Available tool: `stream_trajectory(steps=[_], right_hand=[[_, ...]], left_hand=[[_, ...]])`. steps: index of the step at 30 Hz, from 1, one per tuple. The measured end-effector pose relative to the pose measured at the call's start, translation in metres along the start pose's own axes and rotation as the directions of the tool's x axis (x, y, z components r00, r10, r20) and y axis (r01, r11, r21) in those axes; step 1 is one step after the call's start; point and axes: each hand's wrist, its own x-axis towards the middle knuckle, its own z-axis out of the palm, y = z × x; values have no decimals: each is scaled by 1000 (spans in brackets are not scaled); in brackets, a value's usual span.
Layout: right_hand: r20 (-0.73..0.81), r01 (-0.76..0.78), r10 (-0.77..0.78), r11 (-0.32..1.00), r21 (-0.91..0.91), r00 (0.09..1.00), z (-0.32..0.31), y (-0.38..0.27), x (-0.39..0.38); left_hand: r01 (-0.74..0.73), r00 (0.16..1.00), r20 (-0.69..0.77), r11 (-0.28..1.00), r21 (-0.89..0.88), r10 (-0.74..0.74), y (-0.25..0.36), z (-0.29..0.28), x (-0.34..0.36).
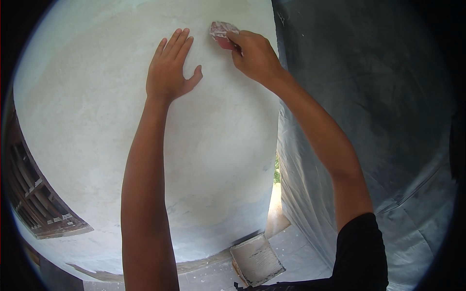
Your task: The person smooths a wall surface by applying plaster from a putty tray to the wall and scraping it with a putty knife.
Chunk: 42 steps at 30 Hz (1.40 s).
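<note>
My left hand (169, 68) lies flat on a whitish plastered wall (208, 160), fingers pointing up and thumb spread out to the right. Higher up and to its right, my right hand (258, 54) grips a red putty scraper (224, 35). White filler is smeared over the scraper's face, and its blade rests at or very near the wall. The fingers of this hand cover the scraper's right end.
A square, putty-smeared tray (257, 259) sits at the wall's foot. Dark plastic sheeting (369, 106) hangs to the right, with a narrow bright gap beside the wall. A wooden slatted opening (41, 194) is at the left. White specks dot the floor covering.
</note>
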Motion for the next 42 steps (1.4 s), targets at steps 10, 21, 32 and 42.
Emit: stream_trajectory(steps=[10, 21, 32, 42], right_hand=[[536, -727, 532, 253, 639, 656, -105, -33, -134], [518, -846, 704, 232, 479, 486, -125, -67, -245], [523, -959, 839, -3, 282, 151, -113, -152, -393], [453, -981, 872, -189, -39, -186, -96, -256, -517]], left_hand=[[-17, 1000, 24, 999, -49, 18, 1, 2, -3], [146, 981, 11, 706, -693, -192, 154, 10, -117], [515, 849, 464, 203, -833, -252, 264, -21, -304], [777, 618, 781, -82, -624, -88, 338, -55, -458]])
